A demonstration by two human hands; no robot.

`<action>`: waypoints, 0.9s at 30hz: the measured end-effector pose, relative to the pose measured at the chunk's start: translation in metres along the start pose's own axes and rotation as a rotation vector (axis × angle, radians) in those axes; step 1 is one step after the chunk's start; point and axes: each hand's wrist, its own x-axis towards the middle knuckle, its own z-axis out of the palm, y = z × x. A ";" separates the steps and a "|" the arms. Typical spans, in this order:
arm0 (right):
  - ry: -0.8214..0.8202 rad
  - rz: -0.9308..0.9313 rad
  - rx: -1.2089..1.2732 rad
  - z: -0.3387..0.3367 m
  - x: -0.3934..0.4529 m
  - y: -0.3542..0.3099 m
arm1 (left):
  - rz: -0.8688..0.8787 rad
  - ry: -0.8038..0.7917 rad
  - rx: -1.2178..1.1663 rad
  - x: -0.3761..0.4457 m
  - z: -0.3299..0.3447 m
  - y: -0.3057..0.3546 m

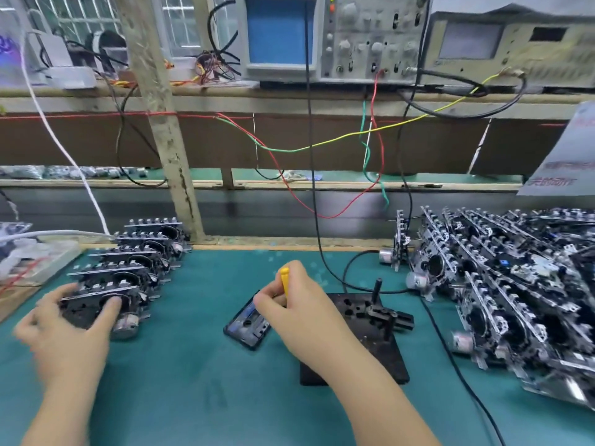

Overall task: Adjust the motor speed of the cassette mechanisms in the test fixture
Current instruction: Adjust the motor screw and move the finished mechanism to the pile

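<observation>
While the left hand (69, 320) grips the nearest cassette mechanism (103, 309) of a row (138, 259) on the left, the right hand (301, 309) pinches a yellow-handled screwdriver (285, 280) over a loose cassette (249, 321) on the green mat (193, 381). Black test fixture (370, 336): just right of the cassette, lever upright, unloaded. Piled mechanisms (502, 291): far right. Oscilloscope (335, 37): far shelf, wires hanging down.

A single head-worn wide-angle view looks forward and down over the green counter (199, 381), close above it. The black test fixture (370, 342) sits just below frame centre; beyond the fixture the view reaches the instrument shelf, with the oscilloscope (335, 37) at the top edge.
</observation>
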 end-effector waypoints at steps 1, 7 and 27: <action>-0.002 0.001 0.006 0.003 0.002 0.001 | 0.026 0.020 -0.008 0.000 -0.001 -0.001; -0.057 0.008 0.005 0.026 0.008 0.003 | 0.170 0.053 -0.044 -0.002 -0.003 0.002; -0.322 -0.171 -0.211 -0.059 -0.006 -0.017 | 0.513 -0.760 -0.705 -0.089 -0.009 0.137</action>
